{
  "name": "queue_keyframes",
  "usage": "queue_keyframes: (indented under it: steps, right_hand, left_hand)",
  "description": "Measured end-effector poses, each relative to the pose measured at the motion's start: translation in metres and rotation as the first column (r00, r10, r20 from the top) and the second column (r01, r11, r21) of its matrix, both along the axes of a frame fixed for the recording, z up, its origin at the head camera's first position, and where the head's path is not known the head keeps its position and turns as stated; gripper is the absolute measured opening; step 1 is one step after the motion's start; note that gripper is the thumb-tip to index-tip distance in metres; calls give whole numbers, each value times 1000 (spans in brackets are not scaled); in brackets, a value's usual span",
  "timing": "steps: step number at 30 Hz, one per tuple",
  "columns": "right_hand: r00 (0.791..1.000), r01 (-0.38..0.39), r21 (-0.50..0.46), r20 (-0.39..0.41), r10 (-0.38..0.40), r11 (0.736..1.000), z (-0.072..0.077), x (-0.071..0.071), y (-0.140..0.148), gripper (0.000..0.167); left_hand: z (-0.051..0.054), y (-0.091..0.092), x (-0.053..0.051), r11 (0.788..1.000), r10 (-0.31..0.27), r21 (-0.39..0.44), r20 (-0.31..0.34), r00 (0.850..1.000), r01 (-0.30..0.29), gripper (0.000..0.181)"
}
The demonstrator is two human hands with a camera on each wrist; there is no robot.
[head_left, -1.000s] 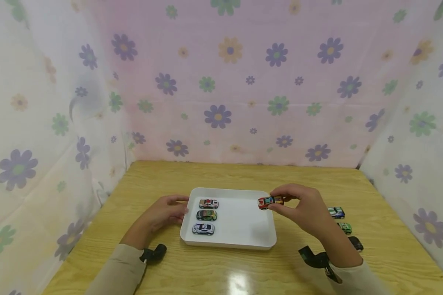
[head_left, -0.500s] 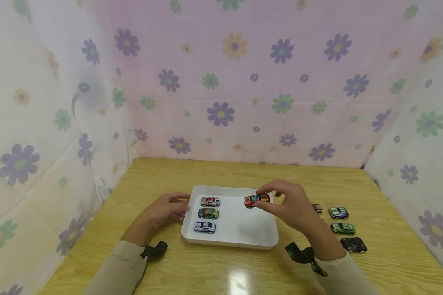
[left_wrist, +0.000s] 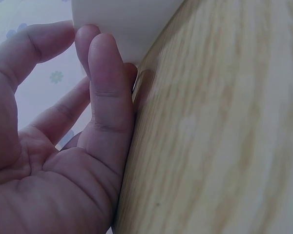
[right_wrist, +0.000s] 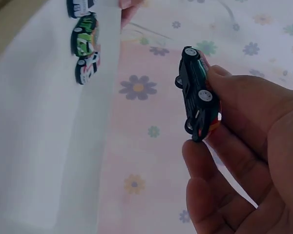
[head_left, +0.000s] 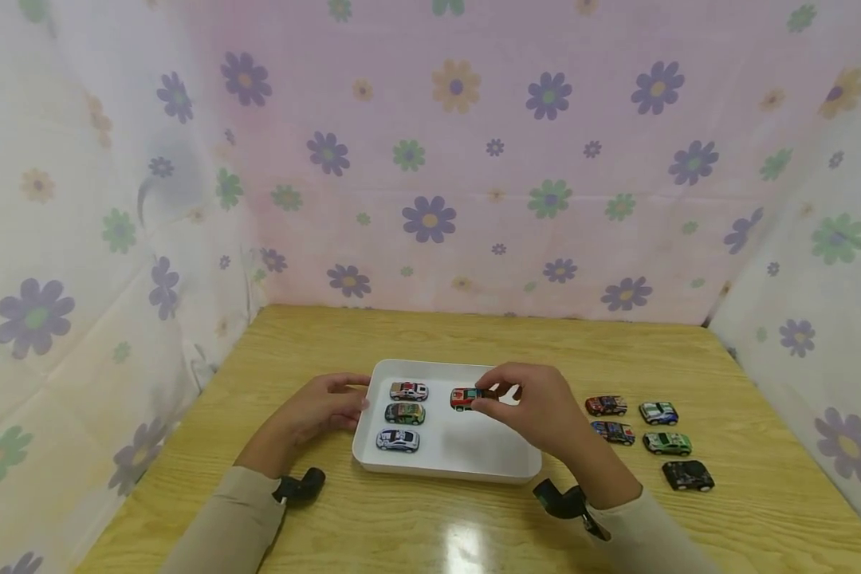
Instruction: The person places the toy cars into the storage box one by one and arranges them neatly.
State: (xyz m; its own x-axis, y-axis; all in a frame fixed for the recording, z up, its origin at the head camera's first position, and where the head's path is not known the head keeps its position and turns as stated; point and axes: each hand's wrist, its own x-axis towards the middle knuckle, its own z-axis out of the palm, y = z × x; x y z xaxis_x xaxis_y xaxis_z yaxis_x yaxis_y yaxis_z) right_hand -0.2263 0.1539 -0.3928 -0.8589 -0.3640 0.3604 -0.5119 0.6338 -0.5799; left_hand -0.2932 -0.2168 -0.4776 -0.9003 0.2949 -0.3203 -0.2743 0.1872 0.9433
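Observation:
My right hand (head_left: 534,401) pinches a red toy car (head_left: 466,398) between thumb and fingers above the white tray (head_left: 466,470). In the right wrist view the dark underside and wheels of that toy car (right_wrist: 193,92) show. A column of toy cars stands at the tray's left: a white and red car (head_left: 409,391), a dark green car (head_left: 405,413) and a silver-white car (head_left: 398,440). My left hand (head_left: 323,410) rests on the table with its fingertips touching the tray's left wall. In the left wrist view, relaxed fingers (left_wrist: 107,83) lie against that wall.
Right of the tray, several more toy cars lie on the wooden table (head_left: 316,518), among them a green car (head_left: 667,443), a black car (head_left: 688,475) and a blue car (head_left: 613,432). Flowered cloth (head_left: 473,175) hangs behind and at both sides.
My right hand has carried the red toy car leftward over the tray, from its right edge towards its middle. More cars on the right now show. My left hand stays at the tray wall.

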Motion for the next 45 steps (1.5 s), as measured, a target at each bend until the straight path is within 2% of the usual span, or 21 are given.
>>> queue_keyframes:
  steps: [9,18,30,45]
  right_hand:
    - [999,-18,138,50,11,990,-23,0,-15,12]
    - [996,-22,213,85,4,977,-34,2,-25,13]
    - [992,-41,250,126,9,967,-48,-1,-28,12]
    - [990,-52,284,139,13,957,-53,-1,-32,11]
  left_hand:
    - [0,1,1,1000,14,-18,1,1000,-14,59]
    - [1,2,1,1000,14,-26,-7,1000,-14,59]
    - [-1,2,0,1000,10,-27,-15,1000,-11,60]
    - [1,1,2,1000,-16,0,-27,1000,16,62]
